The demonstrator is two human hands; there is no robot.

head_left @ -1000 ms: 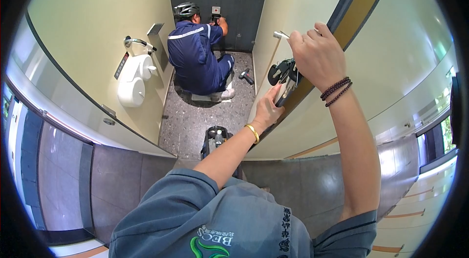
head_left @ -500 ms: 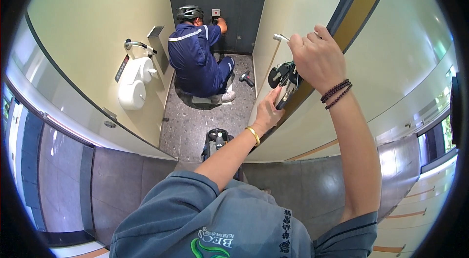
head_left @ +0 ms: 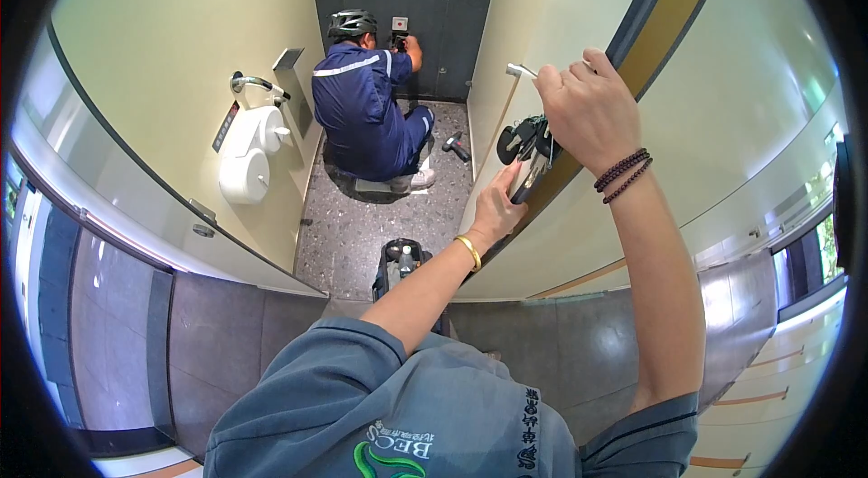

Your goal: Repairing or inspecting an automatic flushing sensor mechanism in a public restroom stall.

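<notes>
My left hand (head_left: 499,208), with a gold bangle at the wrist, grips the lower end of a black-and-metal fitting (head_left: 527,145) at the edge of a stall panel (head_left: 579,35). Its index finger points up along the metal part. Thin green strands show near the fitting's top. Just above and to the right, my right hand (head_left: 592,112) is closed, with dark bead bracelets at the wrist. Its curled fingers rest against the panel's edge, and whatever they hold is hidden.
A person in blue workwear and a helmet (head_left: 371,112) squats at a dark back wall, hands at a small square wall plate (head_left: 400,24). A drill (head_left: 457,147) lies on the floor. Ahead are a black bag (head_left: 394,256) with a bottle and, left, white paper dispensers (head_left: 246,157).
The squatting person's hand has shifted slightly at the wall, just below the square plate. Both my hands stay in place.
</notes>
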